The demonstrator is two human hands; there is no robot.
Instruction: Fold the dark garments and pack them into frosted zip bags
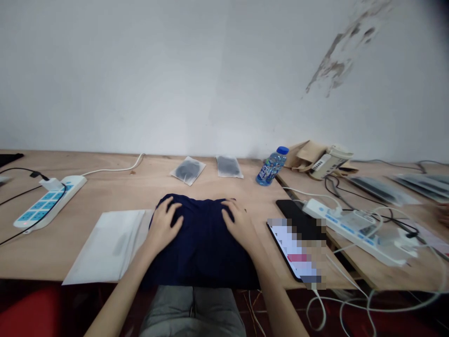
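A dark navy cloth (pixel 203 238) lies spread on the wooden table at its front edge, in front of my lap. On its upper left part rests my left hand (pixel 165 223), fingers apart and nothing gripped. My right hand (pixel 239 223) lies on the upper right part in the same way, its fingers spread. Left of the cloth is a stack of white translucent bags (pixel 108 241). Behind the cloth, two flat packets with dark contents, one on the left (pixel 188 170) and one on the right (pixel 228 166), lie near the wall.
A water bottle (pixel 272 166) stands at the back right. A lit phone (pixel 293 252) and a black item (pixel 298 215) lie right of my arm. Power strips sit at left (pixel 49 203) and right (pixel 358 234), with loose cables. A beige bag (pixel 328 161) is farther back.
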